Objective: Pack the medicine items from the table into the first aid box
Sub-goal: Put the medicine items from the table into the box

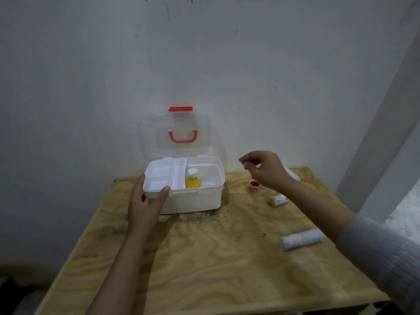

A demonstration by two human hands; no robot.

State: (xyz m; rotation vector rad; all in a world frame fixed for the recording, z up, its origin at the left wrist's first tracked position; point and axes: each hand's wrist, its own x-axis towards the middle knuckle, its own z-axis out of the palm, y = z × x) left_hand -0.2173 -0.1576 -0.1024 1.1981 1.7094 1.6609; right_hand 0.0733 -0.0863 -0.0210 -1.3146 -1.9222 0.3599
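Observation:
The white first aid box [195, 198] stands open at the table's far left, its clear lid [177, 135] with red handle raised against the wall. A yellow bottle with a white cap [193, 179] stands inside, beside the white inner tray [162, 176]. My left hand [147, 205] grips the box's front left corner. My right hand [263, 169] hovers right of the box, fingers loosely curled and holding nothing. Below it lies a small red-and-white tape roll [254, 185]. A small white roll [279, 199] and a longer white roll [303, 238] lie on the right.
The plywood table [204, 258] fills the lower view, with a dark stain in front of the box. A white object [293, 175] is partly hidden behind my right wrist. The white wall stands right behind the box; a wall corner rises at the right.

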